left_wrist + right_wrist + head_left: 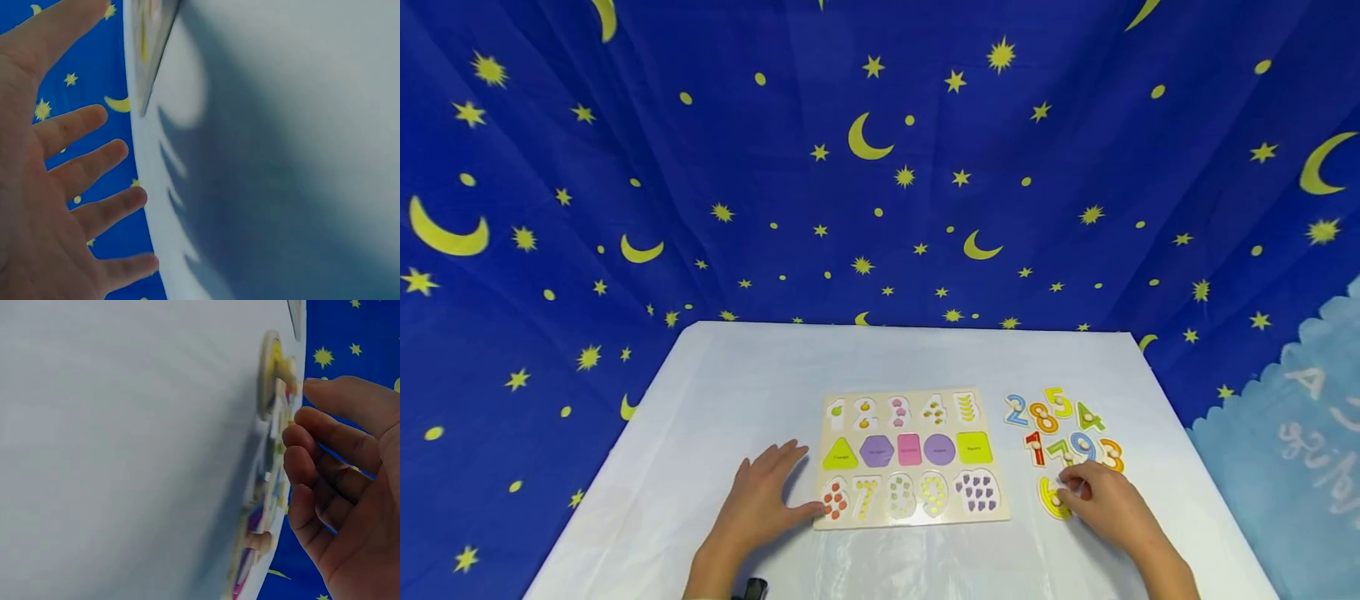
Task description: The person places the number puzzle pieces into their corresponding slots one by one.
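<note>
A wooden number puzzle board (913, 518) lies flat on the table, with number recesses above and below a middle row of coloured shapes. My left hand (760, 498) is at its left side, fingers spread, the thumb tip at the lower left corner; whether it touches is unclear. To the right of the board my right hand (1108, 507) hovers over a yellow number 6 piece (1051, 498). In the right wrist view, the thumb and bent fingers are apart, close to the wooden knob (286, 370) of the yellow piece (270, 375).
Loose number pieces cluster right of the board, among them a blue 2 (1016, 410), an orange 8 (1043, 418), a yellow 5 (1057, 403) and a red 1 (1034, 448). A dark object (756, 589) is by the left wrist. Starry blue cloth (880, 183) hangs around the white table (760, 367).
</note>
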The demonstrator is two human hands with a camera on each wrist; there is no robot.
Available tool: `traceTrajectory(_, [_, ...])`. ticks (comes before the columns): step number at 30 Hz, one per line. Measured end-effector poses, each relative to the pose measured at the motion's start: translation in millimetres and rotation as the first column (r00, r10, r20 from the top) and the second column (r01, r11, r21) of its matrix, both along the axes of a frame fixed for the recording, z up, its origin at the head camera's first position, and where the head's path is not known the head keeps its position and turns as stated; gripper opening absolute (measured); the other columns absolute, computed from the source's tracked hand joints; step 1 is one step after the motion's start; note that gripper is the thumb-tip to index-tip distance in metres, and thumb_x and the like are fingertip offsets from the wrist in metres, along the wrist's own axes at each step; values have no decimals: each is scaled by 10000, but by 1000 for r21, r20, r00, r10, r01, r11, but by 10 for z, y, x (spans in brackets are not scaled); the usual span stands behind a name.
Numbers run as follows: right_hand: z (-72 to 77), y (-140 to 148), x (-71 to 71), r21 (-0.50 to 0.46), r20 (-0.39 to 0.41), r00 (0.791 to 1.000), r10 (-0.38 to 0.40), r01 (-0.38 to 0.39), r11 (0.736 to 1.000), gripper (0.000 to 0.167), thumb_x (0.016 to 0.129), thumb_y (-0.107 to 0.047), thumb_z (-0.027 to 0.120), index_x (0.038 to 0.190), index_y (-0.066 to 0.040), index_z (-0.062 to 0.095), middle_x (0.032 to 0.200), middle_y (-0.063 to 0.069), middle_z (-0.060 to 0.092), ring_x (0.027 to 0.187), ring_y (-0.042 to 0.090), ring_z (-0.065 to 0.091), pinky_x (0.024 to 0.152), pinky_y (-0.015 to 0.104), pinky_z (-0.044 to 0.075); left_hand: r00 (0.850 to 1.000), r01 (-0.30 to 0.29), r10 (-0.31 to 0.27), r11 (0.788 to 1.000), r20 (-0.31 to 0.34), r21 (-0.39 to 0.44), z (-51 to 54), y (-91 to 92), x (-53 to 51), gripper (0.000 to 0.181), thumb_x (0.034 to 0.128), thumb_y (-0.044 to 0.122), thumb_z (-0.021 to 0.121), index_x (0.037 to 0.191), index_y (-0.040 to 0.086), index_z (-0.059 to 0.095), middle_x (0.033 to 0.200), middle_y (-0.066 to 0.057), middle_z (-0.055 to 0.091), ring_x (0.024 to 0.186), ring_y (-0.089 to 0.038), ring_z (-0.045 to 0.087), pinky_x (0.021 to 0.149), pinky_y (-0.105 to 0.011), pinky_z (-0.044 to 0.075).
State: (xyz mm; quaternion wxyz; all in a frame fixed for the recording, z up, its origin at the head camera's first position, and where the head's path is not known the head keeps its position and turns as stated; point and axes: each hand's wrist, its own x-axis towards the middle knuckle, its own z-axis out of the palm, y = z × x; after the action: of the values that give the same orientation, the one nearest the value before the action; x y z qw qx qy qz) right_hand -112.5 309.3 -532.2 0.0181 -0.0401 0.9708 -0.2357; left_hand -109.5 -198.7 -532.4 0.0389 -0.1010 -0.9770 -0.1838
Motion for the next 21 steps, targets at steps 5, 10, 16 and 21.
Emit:
traceTrajectory(5, [-22, -40, 47, -26, 27, 1000, -7, 8, 1000, 191, 791, -236, 772, 936, -125, 715, 742, -82, 536, 662, 104, 473, 580, 275, 393, 998, 3, -3, 1000, 70, 3, -68, 115, 43, 983, 582, 730, 745, 1388, 211, 527, 1438, -17, 473, 1356, -353, 345, 1004, -729, 141])
traceTrajectory(10, [-24, -46, 82, -52, 23, 1000, 13, -12, 999, 190, 773, -256, 797, 915, -162, 712, 745, -101, 533, 651, 78, 468, 569, 249, 391, 997, 30, -31, 999, 74, 12, -112, 180, 64, 1040, 535, 768, 733, 1388, 208, 534, 1446, 13, 464, 1363, -370, 326, 977, -762, 118])
traceTrajectory(16, [-41, -59, 110, -66, 65, 997, 31, -27, 997, 224, 727, -252, 835, 898, -193, 702, 757, -99, 529, 658, 76, 462, 578, 246, 387, 996, 48, -46, 999, 82, -22, -145, 186, 78, 1076, 516, 789, 718, 1393, 192, 536, 1460, 35, 447, 1386, -358, 285, 984, -755, 103])
traceTrajectory(21, [-76, -64, 127, -72, 34, 999, 33, -31, 997, 183, 721, -197, 838, 850, -195, 707, 730, -103, 530, 654, 58, 475, 584, 242, 404, 991, 65, -61, 997, 121, -29, -139, 170, 70, 1073, 536, 768, 727, 1412, 187, 513, 1479, 33, 421, 1401, -353, 250, 987, -755, 87])
